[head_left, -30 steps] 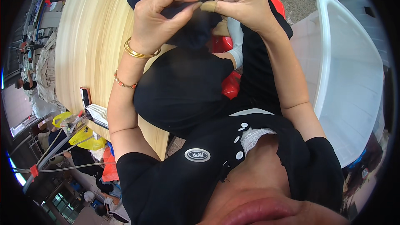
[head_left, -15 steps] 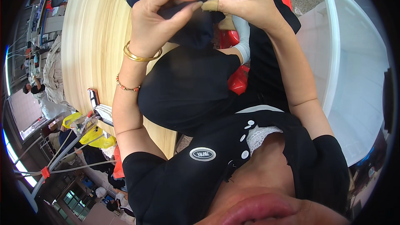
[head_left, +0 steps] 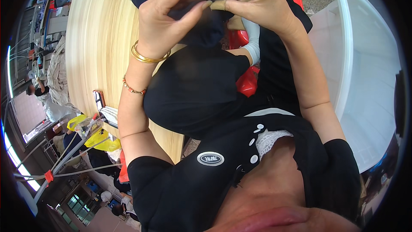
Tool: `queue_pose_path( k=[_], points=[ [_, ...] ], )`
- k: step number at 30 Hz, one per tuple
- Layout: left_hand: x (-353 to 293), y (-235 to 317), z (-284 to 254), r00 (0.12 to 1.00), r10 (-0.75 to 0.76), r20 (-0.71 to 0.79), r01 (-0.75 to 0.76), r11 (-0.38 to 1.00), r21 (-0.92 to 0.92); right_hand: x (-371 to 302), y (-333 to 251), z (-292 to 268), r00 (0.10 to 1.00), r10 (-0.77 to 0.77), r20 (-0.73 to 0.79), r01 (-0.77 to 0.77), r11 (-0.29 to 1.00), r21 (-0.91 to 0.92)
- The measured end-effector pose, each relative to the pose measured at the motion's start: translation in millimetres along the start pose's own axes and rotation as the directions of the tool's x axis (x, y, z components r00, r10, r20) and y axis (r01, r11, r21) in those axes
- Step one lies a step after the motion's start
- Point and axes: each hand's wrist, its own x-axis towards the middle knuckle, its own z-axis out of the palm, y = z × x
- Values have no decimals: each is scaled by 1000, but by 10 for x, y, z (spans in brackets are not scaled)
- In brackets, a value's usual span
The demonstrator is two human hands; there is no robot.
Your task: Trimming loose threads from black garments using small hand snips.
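A dark navy piece of cloth hangs below my raised hands and spreads over the table's far edge. My left hand pinches a fold of it between thumb and forefinger. Right beside it, my right hand pinches the same fold, fingertips nearly touching those of the left. A tan covering wraps the tip of my right thumb. Whether anything small sits between the right fingertips cannot be made out. A gold bangle and a beaded bracelet circle my left wrist and forearm.
The pale wooden table lies to my left, with a phone-like object near its edge. A large white plastic tub stands close on my right. Yellow bags and cables are at lower left. Red plastic shows beneath my leg.
The whole view has shifted slightly. Both hands keep their pinch on the cloth, with only a small change at the fingertips.
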Motion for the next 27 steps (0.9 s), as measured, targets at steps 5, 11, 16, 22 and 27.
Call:
queue_pose_path(
  k=[5,11,16,22,27],
  points=[
    [61,-20,-39,945,324,53,-327,916,234,1,15,-2,1000,11,4,-12,998,60],
    [75,24,-24,949,310,66,-316,915,251,-39,94,30,998,58,-36,-51,983,175],
    [92,-52,-19,909,415,38,-411,878,245,-48,94,34,995,98,-28,-89,967,240],
    [92,-36,-31,904,426,40,-421,867,266,-26,64,41,997,-10,-78,19,992,125],
    [83,-25,-18,903,430,-15,-407,865,295,-44,25,145,989,18,-149,12,981,194]
  ],
)
